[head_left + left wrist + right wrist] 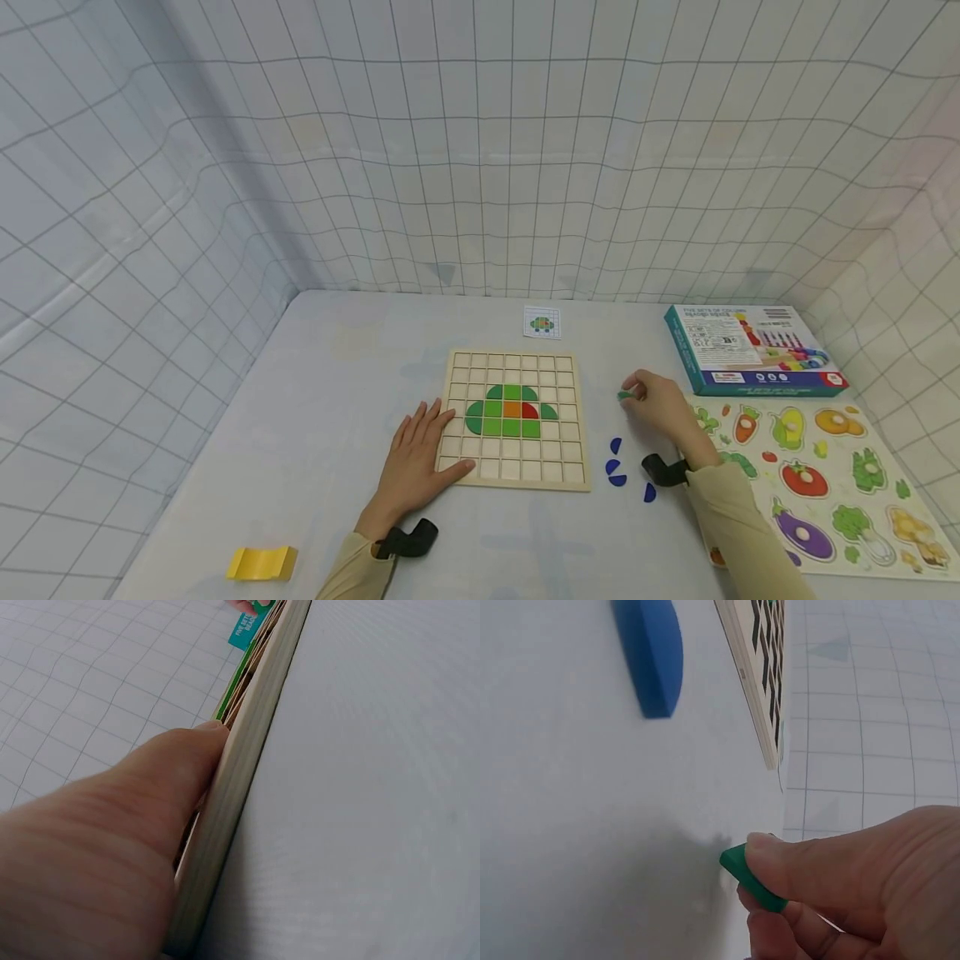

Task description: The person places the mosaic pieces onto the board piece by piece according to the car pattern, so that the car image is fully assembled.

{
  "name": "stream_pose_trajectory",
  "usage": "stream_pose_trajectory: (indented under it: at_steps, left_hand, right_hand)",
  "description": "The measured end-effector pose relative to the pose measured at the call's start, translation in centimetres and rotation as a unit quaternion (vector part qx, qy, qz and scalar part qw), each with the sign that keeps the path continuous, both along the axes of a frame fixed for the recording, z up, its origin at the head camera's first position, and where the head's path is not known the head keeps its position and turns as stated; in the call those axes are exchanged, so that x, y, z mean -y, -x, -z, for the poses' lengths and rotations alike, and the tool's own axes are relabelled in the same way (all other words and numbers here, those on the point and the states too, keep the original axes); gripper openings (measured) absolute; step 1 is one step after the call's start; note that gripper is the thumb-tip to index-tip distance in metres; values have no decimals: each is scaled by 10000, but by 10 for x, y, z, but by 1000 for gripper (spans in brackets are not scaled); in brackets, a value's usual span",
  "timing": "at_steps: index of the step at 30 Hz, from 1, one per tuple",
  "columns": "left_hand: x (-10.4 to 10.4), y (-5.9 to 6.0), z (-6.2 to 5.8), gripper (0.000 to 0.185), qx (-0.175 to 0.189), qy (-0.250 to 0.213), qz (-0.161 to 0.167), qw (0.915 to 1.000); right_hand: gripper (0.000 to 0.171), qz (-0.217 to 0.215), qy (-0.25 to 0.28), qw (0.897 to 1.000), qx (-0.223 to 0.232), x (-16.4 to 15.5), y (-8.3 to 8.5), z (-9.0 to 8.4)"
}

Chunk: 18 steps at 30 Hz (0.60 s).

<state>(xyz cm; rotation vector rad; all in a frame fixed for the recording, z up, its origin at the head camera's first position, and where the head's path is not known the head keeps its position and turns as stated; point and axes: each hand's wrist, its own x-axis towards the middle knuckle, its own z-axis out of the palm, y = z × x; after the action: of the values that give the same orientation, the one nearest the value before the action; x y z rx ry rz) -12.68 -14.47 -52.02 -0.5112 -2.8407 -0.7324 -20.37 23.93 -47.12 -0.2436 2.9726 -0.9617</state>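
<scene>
Pinching one small green wooden piece in right hand, just above the table, right of one square wooden grid board.
Left hand flat, fingers straight, pressing board's left edge. Four blue curved pieces beside right wrist; one vegetable puzzle, one teal box, one pattern card, one yellow block.

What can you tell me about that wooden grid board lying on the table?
The wooden grid board is a pale square tray of small square cells, lying flat on the table. Green pieces plus one orange and one red fill its middle cells, forming a rounded shape; the rest show bare. The left hand rests open on its near left corner, fingers flat.
</scene>
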Motion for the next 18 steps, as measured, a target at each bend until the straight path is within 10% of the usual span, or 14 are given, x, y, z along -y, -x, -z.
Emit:
stream_pose_trajectory:
  at_steps: [18]
  left_hand:
    - [-1,1,-1,81,22,-15,-19,10000]
  right_hand:
    - [7,-517,739,9957,-229,42,-21,-1]
